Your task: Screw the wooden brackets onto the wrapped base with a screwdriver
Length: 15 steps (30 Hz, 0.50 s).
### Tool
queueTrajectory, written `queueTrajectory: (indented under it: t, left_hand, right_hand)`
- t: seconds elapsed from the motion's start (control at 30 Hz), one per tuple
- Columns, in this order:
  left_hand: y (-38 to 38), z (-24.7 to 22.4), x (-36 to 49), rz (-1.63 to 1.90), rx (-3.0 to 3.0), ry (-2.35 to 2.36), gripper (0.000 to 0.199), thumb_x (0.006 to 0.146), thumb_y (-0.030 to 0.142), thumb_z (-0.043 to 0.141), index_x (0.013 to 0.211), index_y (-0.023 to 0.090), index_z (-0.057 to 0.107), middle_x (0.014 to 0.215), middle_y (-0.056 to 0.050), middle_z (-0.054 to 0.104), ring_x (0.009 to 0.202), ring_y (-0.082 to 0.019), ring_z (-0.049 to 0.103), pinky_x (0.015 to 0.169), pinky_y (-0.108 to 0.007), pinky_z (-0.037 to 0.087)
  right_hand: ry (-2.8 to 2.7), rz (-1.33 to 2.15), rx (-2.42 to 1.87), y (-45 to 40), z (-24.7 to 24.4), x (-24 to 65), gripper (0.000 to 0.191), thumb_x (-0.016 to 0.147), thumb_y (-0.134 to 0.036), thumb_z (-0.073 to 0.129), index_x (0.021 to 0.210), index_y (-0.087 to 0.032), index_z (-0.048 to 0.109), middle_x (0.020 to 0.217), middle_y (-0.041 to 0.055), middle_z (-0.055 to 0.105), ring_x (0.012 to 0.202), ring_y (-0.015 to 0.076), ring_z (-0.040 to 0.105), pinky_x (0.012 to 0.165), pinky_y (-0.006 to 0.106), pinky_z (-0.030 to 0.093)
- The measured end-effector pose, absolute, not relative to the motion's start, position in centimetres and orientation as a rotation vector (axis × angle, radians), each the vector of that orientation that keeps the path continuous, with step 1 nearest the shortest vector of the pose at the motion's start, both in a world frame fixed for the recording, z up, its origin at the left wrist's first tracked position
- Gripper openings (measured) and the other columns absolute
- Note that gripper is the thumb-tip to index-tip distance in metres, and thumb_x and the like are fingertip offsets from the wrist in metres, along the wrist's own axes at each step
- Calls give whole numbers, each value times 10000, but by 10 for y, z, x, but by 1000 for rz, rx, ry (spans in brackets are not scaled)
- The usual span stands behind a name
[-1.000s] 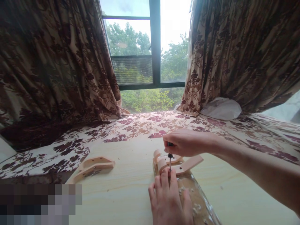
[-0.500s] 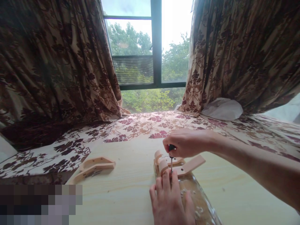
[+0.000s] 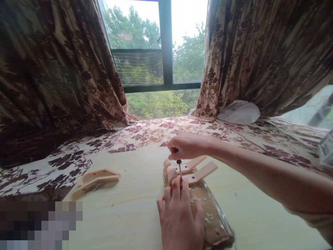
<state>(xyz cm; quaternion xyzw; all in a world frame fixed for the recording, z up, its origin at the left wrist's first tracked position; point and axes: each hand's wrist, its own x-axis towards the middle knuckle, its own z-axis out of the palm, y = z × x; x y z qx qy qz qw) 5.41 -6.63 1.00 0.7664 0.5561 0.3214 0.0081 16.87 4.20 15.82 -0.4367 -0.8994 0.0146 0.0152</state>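
My right hand [image 3: 191, 146] is closed around the dark handle of a screwdriver [image 3: 179, 162], its shaft pointing down. The tip meets the nearer of two pale wooden angled pieces [image 3: 204, 172], beside my left fingertips. My left hand [image 3: 180, 218] lies palm down with its fingers stretched out, pressing on that piece close to the tip. The farther wooden piece [image 3: 199, 162] lies alongside, with dark screw holes. Both rest on a flat brown packet in clear plastic [image 3: 209, 211], partly under my left hand. Whether a screw sits at the tip is hidden.
Two similar wooden pieces [image 3: 100, 178] lie to the left on the pale wooden board [image 3: 125, 215], with small dark metal bits beside them. Behind the board spreads a flowered cloth [image 3: 145, 133], with a white plastic bag [image 3: 240, 113] near the curtain [image 3: 234, 52].
The view has shifted, so everything sits farther left and higher. The screwdriver now leans slightly, and my right fist has turned around its handle. My left hand stays on the wooden piece.
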Motion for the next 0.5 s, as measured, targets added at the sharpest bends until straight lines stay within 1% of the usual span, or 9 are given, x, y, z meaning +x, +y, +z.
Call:
queueTrajectory:
  t: [0.2, 0.33, 0.5]
  left_hand:
    - [-67, 13, 54, 974, 2373, 1708, 454, 834, 263, 444, 1284, 257, 502, 1372, -21, 486, 1179, -237, 437, 955, -443, 338]
    - [-68, 15, 54, 951, 2341, 1716, 441, 846, 285, 450, 1284, 275, 504, 1374, -12, 483, 1187, -243, 427, 970, -458, 332]
    - [-68, 19, 54, 881, 2305, 1686, 452, 863, 335, 442, 1309, 274, 487, 1404, -25, 449, 1221, -261, 397, 1000, -475, 316]
  right_hand:
    - [-2739, 138, -1281, 46, 151, 175, 156, 769, -306, 603, 726, -159, 634, 625, -6, 577, 558, 92, 437, 516, 222, 263]
    - [-2679, 313, -1265, 56, 146, 180, 146, 744, -287, 619, 691, -151, 609, 587, -24, 539, 534, 82, 420, 508, 221, 260]
    - [-2647, 455, -1247, 66, 137, 189, 177, 754, -306, 613, 694, -142, 583, 609, -27, 542, 552, 80, 435, 507, 212, 284]
